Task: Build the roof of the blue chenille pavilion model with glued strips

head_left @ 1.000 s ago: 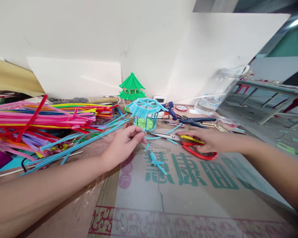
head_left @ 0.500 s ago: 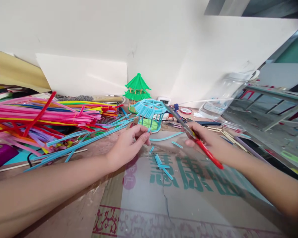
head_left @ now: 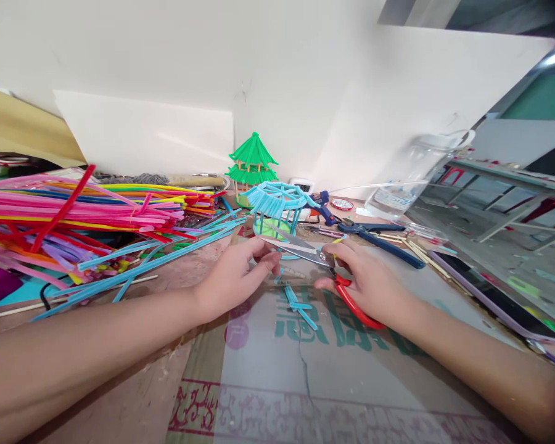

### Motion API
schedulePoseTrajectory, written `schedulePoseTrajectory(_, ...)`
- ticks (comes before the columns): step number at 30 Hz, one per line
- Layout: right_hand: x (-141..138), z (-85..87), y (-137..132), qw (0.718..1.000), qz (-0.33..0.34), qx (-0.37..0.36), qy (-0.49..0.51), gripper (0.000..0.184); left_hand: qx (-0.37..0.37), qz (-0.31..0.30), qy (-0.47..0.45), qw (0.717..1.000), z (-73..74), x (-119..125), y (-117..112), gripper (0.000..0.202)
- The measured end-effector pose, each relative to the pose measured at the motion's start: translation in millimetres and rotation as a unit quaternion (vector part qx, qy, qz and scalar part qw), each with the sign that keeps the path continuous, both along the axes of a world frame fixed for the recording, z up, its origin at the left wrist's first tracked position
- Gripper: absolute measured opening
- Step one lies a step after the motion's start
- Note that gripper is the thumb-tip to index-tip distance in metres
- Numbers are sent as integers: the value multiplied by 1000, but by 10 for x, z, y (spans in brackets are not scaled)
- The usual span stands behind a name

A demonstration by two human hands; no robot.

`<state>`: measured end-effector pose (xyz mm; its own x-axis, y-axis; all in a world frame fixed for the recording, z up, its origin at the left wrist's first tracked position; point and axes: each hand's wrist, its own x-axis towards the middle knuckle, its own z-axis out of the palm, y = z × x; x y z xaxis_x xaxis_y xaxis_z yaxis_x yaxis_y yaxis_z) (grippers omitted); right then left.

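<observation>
Red-handled scissors are in my right hand, their blades parted and pointing left. The blade tips lie just above the fingertips of my left hand, whose thumb and fingers are pinched together. A short bit of light blue pipe cleaner seems to be in that pinch, mostly hidden now by fingers and blades. Behind the hands stands a small blue pavilion with a slatted ring roof, thin posts and a green floor. Cut blue pipe cleaner pieces lie crossed on the printed plastic sheet below.
A heap of coloured pipe cleaners spreads over the left side. A green-roofed model stands at the back. To the right are blue-handled pliers, a glue gun, wooden sticks, a phone and a clear plastic jug.
My right hand has brought the scissors left and down, from pointing up beside the pavilion to lying across my left fingertips. The pliers behind have come into view. My left hand stays pinched.
</observation>
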<state>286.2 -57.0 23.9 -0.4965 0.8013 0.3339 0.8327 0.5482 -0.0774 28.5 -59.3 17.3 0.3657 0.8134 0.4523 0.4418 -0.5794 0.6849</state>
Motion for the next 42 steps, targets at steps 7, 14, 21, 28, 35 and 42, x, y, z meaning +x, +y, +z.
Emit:
schedulePoseTrajectory(7, -25, 5, -20, 999, 19, -13, 25, 41, -5, -15, -4, 1000, 20, 10, -17, 25)
schedulePoseTrajectory(14, -45, 15, -37, 999, 15, -25, 15, 40, -1, -14, 2, 1000, 17, 17, -13, 26)
schedulePoseTrajectory(21, -23, -8, -20, 1000, 18, -21, 14, 37, 11, -21, 2, 1000, 14, 9, -21, 25)
schedulePoseTrajectory(28, -3, -4, -30, 999, 34, -16, 2, 45, 3, -25, -6, 1000, 29, 14, -27, 25)
schedulePoseTrajectory(35, 46, 36, -32, 999, 38, 12, 33, 44, 4, -23, -32, 999, 8, 18, -17, 19)
schedulePoseTrajectory(42, 540, 432, 275, 994, 19, -105, 19, 52, -47, 4, -69, 996, -41, 14, 55, 21)
